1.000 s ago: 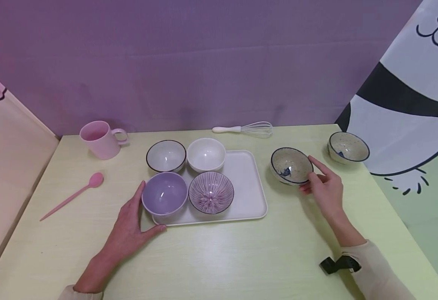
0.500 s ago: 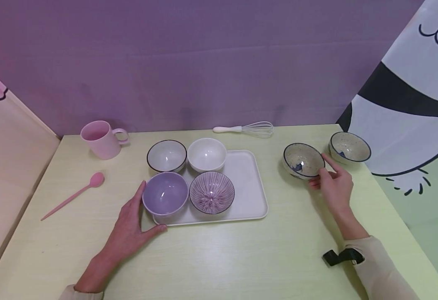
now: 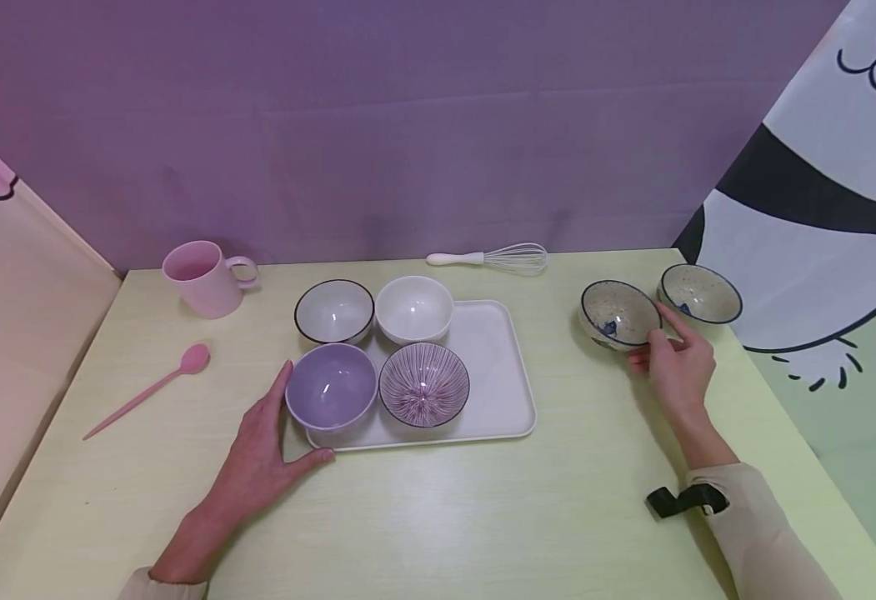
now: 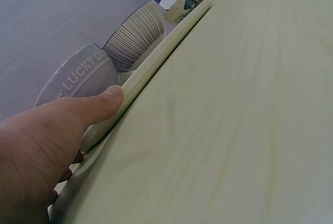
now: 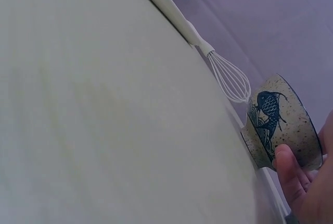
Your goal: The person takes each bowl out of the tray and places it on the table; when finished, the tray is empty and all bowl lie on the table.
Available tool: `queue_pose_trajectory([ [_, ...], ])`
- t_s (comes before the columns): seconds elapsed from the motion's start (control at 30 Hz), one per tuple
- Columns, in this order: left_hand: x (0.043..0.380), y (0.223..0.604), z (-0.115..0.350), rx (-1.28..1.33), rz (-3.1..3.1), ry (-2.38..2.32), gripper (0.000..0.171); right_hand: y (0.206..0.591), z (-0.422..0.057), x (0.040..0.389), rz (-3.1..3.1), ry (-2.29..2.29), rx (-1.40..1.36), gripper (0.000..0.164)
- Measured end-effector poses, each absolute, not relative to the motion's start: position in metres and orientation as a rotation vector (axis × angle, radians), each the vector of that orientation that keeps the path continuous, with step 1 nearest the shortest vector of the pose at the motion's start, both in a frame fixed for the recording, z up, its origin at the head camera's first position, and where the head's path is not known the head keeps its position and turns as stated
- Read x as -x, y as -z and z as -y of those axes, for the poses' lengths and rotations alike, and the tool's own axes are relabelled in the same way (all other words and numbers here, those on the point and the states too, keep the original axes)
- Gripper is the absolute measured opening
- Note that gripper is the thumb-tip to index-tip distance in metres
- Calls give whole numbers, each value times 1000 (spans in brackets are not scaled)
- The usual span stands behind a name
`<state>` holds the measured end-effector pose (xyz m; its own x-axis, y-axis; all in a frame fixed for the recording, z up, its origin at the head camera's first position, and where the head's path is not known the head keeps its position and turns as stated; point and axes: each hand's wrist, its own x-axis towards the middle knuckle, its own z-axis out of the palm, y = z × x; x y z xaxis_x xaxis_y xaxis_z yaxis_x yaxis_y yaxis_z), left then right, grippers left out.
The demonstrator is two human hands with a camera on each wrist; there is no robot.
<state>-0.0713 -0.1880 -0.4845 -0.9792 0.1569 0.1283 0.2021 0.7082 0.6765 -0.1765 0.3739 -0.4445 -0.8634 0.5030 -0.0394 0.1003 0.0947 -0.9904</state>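
My right hand (image 3: 679, 367) pinches the right side of a speckled beige bowl (image 3: 618, 312) with a dark blue rim. In the right wrist view, the thumb presses this bowl's wall (image 5: 286, 114), which bears a blue fish drawing. Close to its right stands a similar speckled bowl (image 3: 700, 293). My left hand (image 3: 253, 458) spreads around the front left corner of a white tray (image 3: 493, 375), thumb along the front edge and fingers beside a purple bowl (image 3: 331, 387). The tray also carries a striped bowl (image 3: 422, 385), a white bowl (image 3: 413, 308) and a dark-rimmed white bowl (image 3: 334, 311).
A pink mug (image 3: 208, 279) stands at the back left, with a long pink spoon (image 3: 148, 392) in front of it. Near the table's back edge lies a white-handled whisk (image 3: 490, 258). A purple backdrop (image 3: 377, 125) rises behind the table.
My right hand has shifted the speckled bowl rightward and slightly back, close to the other speckled bowl. The left hand stays at the tray corner.
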Motion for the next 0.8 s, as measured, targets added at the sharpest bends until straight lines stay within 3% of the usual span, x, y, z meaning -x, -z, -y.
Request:
queue_pose_trajectory([
  [0.8,72,485,188,295,2855,1140,135,447,-383,189,1953,-1836,594,56],
])
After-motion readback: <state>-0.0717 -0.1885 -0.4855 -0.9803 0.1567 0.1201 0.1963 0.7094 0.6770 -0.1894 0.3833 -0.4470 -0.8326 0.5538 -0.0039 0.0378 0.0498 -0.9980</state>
